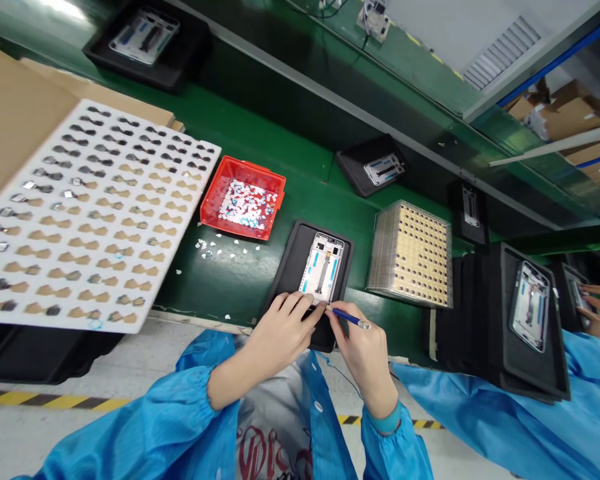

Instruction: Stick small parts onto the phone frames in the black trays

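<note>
**Two hands at one phone frame**

Two bare hands meet at the near end of a white phone frame (322, 267) lying in a black foam tray (290, 267) on the green bench (260, 167). The left hand (280, 333) rests with its fingers spread loosely across the frame's lower edge and the tray, pressing rather than pinching. The right hand (363, 350) has thumb and fingers closed tight on a slim blue-handled tool (349, 319), its tip touching the frame's bottom edge (just at 3 o'clock of the left fingertips).

At 10 o'clock from the frame sits a red bin (215, 200) holding small white and blue scraps, with more scraps scattered on the bench near it. Further out at 9 o'clock a white perforated parts sheet (105, 200) carries rows of small metal pieces over brown cardboard. At 3 o'clock stands a stack of clear trays (413, 257), and beyond it more black trays with frames. A co-worker's hands (597, 310) work at the far right edge. At 12 o'clock a metal rail crosses the bench. Below the bench edge, a pale floor with a yellow-and-black stripe shows.
</note>
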{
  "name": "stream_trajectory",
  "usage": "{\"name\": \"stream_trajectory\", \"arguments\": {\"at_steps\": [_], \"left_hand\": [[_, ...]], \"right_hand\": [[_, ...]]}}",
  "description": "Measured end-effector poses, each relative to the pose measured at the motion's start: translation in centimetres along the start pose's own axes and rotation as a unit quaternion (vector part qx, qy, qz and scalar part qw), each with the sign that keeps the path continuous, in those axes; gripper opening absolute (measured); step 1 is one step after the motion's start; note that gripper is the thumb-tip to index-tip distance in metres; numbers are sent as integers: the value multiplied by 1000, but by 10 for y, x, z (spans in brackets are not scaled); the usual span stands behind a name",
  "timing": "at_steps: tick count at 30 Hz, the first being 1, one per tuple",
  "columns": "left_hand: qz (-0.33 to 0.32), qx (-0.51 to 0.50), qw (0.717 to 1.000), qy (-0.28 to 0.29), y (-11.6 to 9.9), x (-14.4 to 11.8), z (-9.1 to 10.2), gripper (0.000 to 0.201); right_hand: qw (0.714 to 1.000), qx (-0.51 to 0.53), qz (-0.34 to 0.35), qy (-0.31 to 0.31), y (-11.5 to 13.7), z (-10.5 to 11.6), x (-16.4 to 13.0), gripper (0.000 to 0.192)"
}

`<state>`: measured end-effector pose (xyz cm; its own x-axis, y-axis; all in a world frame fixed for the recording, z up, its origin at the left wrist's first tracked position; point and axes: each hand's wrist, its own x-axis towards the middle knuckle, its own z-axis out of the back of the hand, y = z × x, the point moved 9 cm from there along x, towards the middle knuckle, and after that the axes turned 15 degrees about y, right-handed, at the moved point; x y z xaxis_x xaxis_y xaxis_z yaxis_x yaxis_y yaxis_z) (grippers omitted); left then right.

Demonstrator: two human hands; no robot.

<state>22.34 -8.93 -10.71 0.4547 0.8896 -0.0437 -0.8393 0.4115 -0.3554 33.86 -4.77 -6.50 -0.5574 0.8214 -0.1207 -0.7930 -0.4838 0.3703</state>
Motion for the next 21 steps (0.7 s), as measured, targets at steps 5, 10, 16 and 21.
{"name": "stream_trajectory", "arguments": {"at_steps": [5,10,16,21], "left_hand": [[-20,40,999,16,-3,0,-3,48],[-22,91,996,6,-12,-3,-5,52],[6,141,990,4,-23,1,-8,55],[7,129,991,42,-23,-2,-15,62]], "right_hand": [[958,277,-64,-37,-28,6,-2,25],[869,441,-155,-163,-63,-2,-22,40],[851,461,-165,-192,-63,-17,-20,46],[830,487,-196,-188,-61,-17,-26,57]]}}
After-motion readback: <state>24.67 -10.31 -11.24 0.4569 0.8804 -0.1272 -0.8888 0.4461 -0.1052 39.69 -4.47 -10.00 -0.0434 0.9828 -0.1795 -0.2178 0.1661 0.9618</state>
